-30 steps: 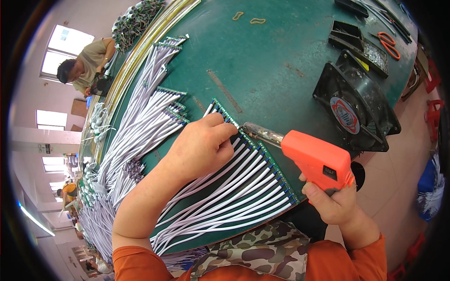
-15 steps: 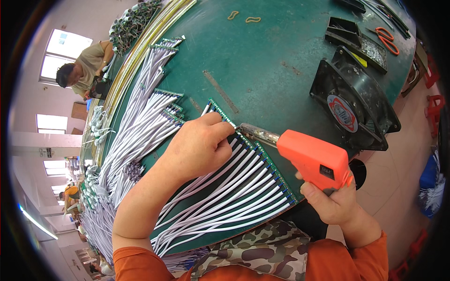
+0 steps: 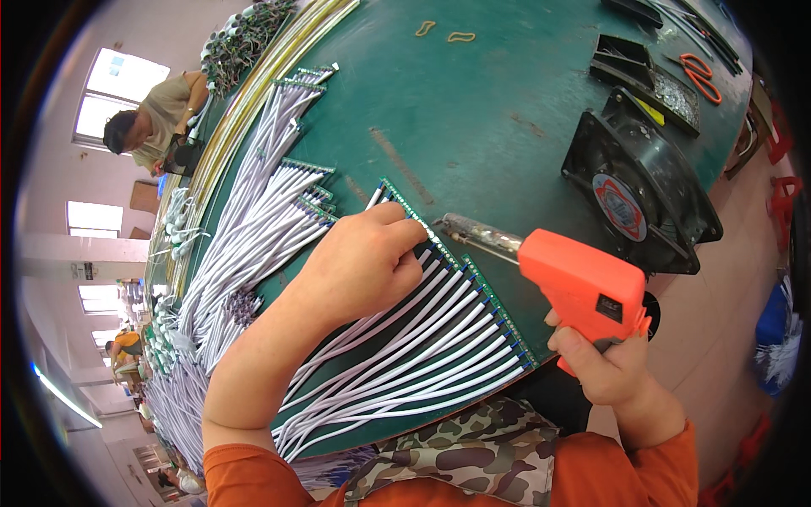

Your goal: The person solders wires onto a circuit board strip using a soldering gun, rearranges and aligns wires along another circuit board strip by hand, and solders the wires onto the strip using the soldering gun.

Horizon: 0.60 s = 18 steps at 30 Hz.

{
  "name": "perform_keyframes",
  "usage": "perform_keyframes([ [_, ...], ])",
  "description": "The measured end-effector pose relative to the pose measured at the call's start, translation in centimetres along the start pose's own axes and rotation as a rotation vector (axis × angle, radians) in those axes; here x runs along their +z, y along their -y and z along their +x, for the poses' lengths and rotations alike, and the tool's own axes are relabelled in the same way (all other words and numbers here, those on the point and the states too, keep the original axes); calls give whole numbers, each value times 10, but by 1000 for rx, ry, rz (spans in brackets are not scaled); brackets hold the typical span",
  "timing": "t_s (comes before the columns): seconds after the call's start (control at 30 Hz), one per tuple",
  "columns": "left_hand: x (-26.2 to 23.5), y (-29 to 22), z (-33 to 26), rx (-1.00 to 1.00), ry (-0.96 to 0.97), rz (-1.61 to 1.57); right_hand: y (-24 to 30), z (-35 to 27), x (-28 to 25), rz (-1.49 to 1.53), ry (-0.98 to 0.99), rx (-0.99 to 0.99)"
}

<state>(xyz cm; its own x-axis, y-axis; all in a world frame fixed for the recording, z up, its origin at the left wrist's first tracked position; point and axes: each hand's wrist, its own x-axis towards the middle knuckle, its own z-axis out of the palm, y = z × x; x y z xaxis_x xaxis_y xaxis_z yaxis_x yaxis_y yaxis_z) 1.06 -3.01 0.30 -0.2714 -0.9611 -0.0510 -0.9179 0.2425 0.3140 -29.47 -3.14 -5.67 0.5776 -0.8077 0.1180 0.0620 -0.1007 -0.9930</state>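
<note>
Bent and closed, my left hand rests at the edge of a narrow green circuit board strip; whatever its fingertips pinch is hidden behind them. My right hand grips an orange-red soldering gun by its handle. The gun's metal tip points left and sits just right of the strip, slightly apart from it. White cables with small blue ends join a neighbouring green strip and fan down toward the table's near edge.
A black fan stands on the green table at right. Behind it are a black divided tray and orange-handled scissors. More cabled boards lie left. Two rubber bands lie far off. A co-worker sits at upper left.
My right hand has drawn the soldering gun a little to the right, so its tip has come away from the board strip. My left hand stays nearly in place.
</note>
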Motion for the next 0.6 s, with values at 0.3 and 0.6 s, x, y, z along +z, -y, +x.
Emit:
perform_keyframes([
  [0.3,-2,-1,0,-11,26,5,-1,0,4,100,-66,7],
  [0.6,0,-2,0,-12,0,-14,-3,1,4,-24,-60,-50],
])
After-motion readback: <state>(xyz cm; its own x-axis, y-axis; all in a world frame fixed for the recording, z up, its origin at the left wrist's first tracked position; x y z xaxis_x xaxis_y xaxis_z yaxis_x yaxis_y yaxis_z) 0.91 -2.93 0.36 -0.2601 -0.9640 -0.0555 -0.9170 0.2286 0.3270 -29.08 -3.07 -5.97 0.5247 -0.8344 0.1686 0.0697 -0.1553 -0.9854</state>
